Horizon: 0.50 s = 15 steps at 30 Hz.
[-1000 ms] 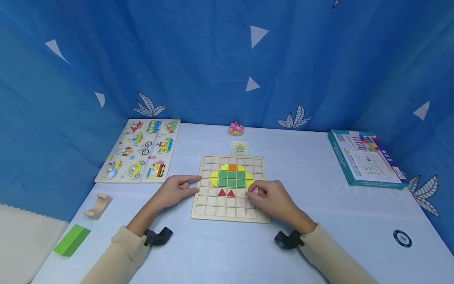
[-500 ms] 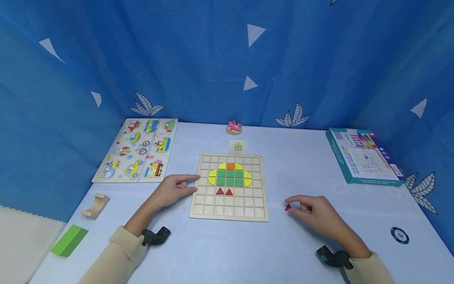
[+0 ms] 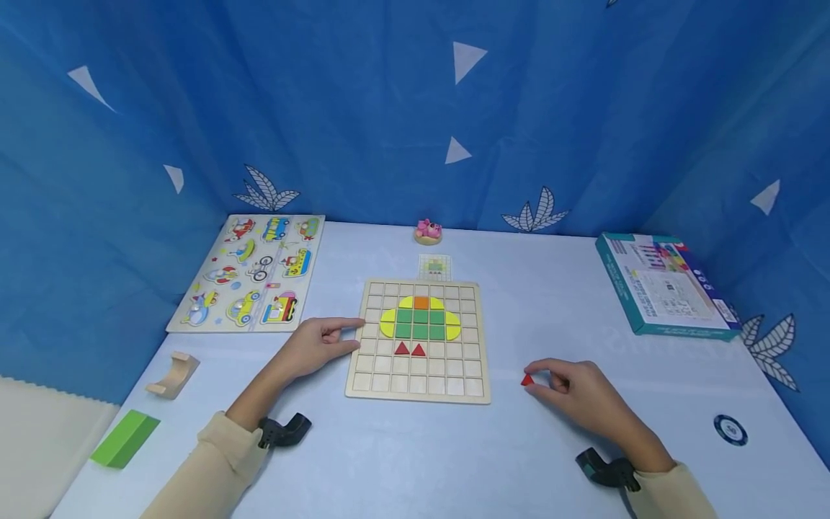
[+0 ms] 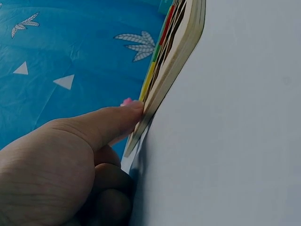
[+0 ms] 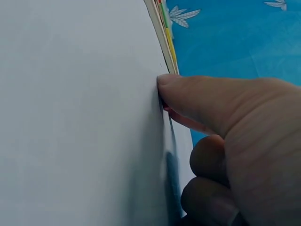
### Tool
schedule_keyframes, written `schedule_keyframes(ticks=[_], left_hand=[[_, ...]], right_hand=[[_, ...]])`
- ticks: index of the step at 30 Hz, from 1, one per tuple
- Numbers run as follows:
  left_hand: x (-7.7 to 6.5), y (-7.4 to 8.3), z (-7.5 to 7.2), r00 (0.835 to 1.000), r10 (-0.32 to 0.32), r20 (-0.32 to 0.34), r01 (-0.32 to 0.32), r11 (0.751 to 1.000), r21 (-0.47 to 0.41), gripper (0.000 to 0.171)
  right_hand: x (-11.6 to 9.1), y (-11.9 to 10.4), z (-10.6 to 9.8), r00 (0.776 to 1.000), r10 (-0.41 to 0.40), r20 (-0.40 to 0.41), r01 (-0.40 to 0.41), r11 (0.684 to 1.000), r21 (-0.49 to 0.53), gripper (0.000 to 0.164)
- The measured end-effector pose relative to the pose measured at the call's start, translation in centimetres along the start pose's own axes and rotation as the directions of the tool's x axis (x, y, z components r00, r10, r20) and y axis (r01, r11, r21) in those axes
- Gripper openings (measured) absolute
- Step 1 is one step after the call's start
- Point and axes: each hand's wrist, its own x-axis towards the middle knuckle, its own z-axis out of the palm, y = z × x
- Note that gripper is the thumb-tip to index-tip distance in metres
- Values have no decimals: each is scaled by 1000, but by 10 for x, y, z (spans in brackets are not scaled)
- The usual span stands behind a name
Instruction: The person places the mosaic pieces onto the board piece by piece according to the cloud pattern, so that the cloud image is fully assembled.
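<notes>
A square wooden grid board [image 3: 431, 382] lies mid-table, with green square tiles [image 3: 420, 324], yellow rounded tiles [image 3: 387, 324], an orange tile [image 3: 421, 303] and two red triangles [image 3: 402, 348] set in its cells. Thumb and index finger of my left hand [image 3: 318, 347] touch the board's left edge, spread apart; in the left wrist view the thumb [image 4: 117, 120] rests against that edge. Right of the board, my right hand [image 3: 580, 389] pinches another red triangle tile [image 3: 527, 380] between thumb and index finger, low over the table. The right wrist view mostly hides this tile behind the thumb [image 5: 197, 94].
A small pattern card [image 3: 434, 267] and a pink figurine [image 3: 428, 231] sit behind the board. Left are a vehicle peg puzzle [image 3: 249, 274], a curved wooden block [image 3: 173, 375] and a green block [image 3: 125, 439]. Right are a game box [image 3: 668, 287] and a round chip [image 3: 730, 430].
My right hand has moved right, from above the board to the table, and now pinches a red triangle tile there. The left hand has stayed at the board's edge.
</notes>
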Motion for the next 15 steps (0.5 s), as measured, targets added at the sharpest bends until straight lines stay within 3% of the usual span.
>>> schedule_keyframes(ticks=[15], left_hand=[[-1,2,-1,1000,0,3,0,1000,-6,42]], right_hand=[[-1,0,6,999,-33,-40,33,999,6,17]])
